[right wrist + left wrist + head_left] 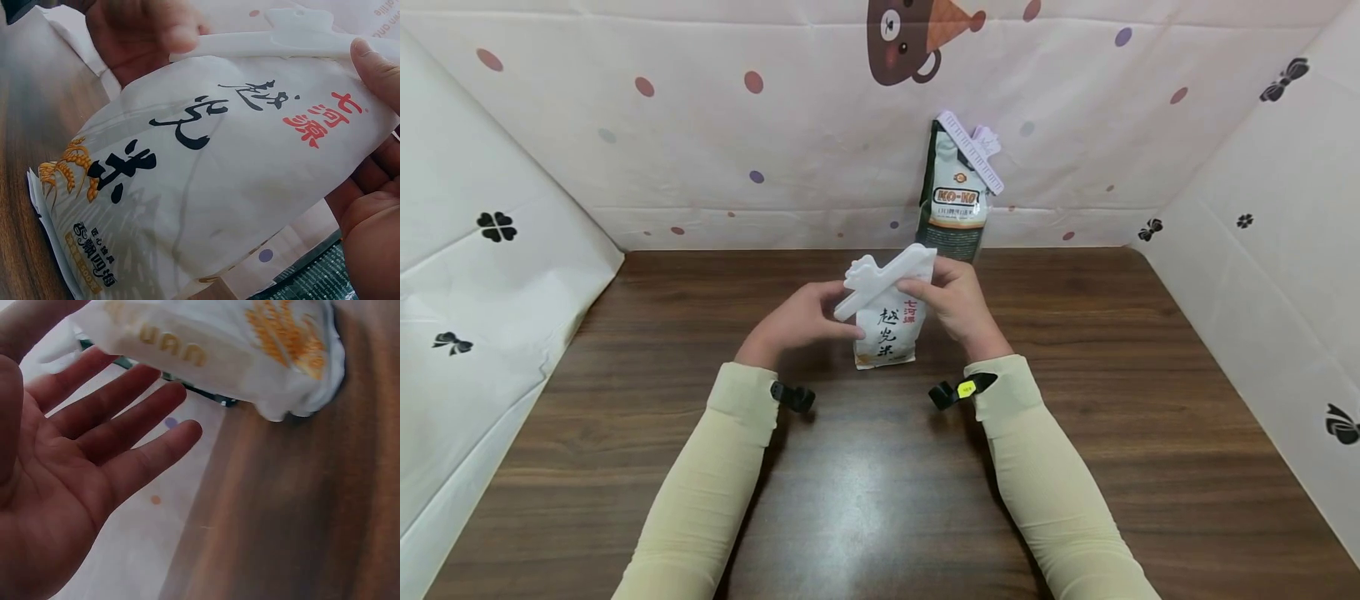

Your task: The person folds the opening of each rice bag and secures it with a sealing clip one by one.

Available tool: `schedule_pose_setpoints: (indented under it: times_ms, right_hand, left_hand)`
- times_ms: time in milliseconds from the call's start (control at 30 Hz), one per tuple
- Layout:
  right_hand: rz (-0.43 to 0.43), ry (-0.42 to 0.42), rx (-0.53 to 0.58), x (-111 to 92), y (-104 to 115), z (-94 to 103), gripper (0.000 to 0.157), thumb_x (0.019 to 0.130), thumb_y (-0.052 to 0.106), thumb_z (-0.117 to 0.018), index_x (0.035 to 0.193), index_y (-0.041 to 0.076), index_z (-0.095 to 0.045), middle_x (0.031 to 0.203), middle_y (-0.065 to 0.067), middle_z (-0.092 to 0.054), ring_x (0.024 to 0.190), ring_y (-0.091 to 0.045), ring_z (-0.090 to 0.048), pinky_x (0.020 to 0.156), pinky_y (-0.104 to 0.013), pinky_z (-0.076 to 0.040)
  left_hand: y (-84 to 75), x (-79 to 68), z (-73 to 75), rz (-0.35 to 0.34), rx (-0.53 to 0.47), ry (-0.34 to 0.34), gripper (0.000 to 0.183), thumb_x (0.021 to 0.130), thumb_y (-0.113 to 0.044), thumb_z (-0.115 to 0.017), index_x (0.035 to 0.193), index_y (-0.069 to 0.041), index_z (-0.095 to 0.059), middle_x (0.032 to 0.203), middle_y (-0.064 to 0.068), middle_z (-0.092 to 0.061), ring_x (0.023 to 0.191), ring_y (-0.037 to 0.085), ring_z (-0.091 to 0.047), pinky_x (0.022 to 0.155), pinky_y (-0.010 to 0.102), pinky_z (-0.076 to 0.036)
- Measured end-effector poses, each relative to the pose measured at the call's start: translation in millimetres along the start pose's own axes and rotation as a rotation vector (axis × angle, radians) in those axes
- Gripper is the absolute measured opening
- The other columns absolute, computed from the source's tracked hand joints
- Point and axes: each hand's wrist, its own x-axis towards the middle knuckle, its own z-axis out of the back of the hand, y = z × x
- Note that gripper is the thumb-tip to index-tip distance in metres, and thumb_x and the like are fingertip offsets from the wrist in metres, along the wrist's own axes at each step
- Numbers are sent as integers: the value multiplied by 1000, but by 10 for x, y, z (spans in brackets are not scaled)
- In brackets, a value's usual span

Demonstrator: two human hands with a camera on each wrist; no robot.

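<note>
A white rice bag with black and red characters is held up over the table, its bottom end low. A white sealing clip with a small grip tab lies slantwise across its top. My right hand grips the bag's upper right corner, thumb in front over the clip's end and fingers behind. Beside the clip's lower left end is my left hand, thumb and fingers spread. In the left wrist view its fingers are extended under the bag's back; whether the fingertips touch it, I cannot tell.
A dark green and white KO-KO bag stands at the table's back edge against the patterned backdrop, a lilac clip across its top. The brown wooden table runs between white side walls.
</note>
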Motion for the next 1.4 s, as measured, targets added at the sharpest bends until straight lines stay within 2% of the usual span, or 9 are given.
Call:
schedule_pose_setpoints:
  times_ms: [133,267,500,633,800,900,1033,1200,1400]
  right_hand:
    - [7,11,5,-2,-6,4,33,81,17,-78,111,5,-71,101,1,-72,92,-18,-64,79,-33,-55]
    - [11,31,6,-3,3,6,33,81,16,-79,111,4,-71,100,1,-72,91,-18,-63,78,-33,-55]
    - [-48,105,-82,-5,-1,49,41,79,21,-80,117,10,-69,112,-4,-70,99,-21,-60,84,-37,-52]
    - [-85,191,-153,19,-36,130,51,76,19,-82,123,12,-63,118,-7,-66,104,-22,-59,90,-39,-50]
    - [-149,343,-213,37,-69,250,69,73,15,-85,134,15,-52,123,-8,-61,111,-23,-59,96,-41,-49]
    - [-180,416,-228,38,-81,301,77,73,13,-85,139,18,-45,129,-8,-59,117,-25,-58,100,-43,-48]
    - [-223,475,-210,43,-128,336,82,73,9,-84,141,18,-41,131,-9,-57,118,-26,-57,101,-43,-48]
    - [-251,505,-175,43,-204,326,80,74,4,-81,142,16,-39,131,-12,-57,118,-28,-58,101,-44,-48]
    - [-237,479,-159,31,-284,292,72,78,5,-79,139,13,-42,127,-13,-60,113,-26,-61,98,-43,-50]
  left_hand:
    - [33,9,-55,6,29,24,65,72,-42,-84,128,-23,-58,113,-2,-65,101,21,-57,94,43,-48]
    - [49,9,-95,2,10,23,63,72,-38,-85,127,-23,-58,113,-2,-65,102,20,-58,95,43,-47]
    - [64,15,-131,-22,-15,4,62,73,-33,-85,128,-22,-57,114,-1,-66,103,20,-59,96,42,-48]
    - [70,22,-142,-20,-21,2,61,74,-32,-85,127,-21,-57,114,0,-66,104,22,-61,95,43,-49]
    - [72,22,-148,-5,-15,-2,60,74,-33,-85,126,-22,-58,114,0,-66,103,23,-62,94,43,-50]
    - [69,17,-147,3,-12,-6,60,73,-35,-85,126,-23,-58,114,-1,-66,102,22,-62,94,44,-50]
    - [64,10,-140,7,-15,-7,61,73,-36,-85,126,-23,-57,115,0,-66,102,22,-62,95,45,-50]
    - [68,12,-143,9,-15,-8,61,74,-37,-84,127,-23,-57,116,0,-66,103,24,-62,94,45,-50]
    - [73,15,-153,8,-4,-21,59,74,-37,-84,125,-23,-58,114,0,-66,100,24,-61,91,43,-51]
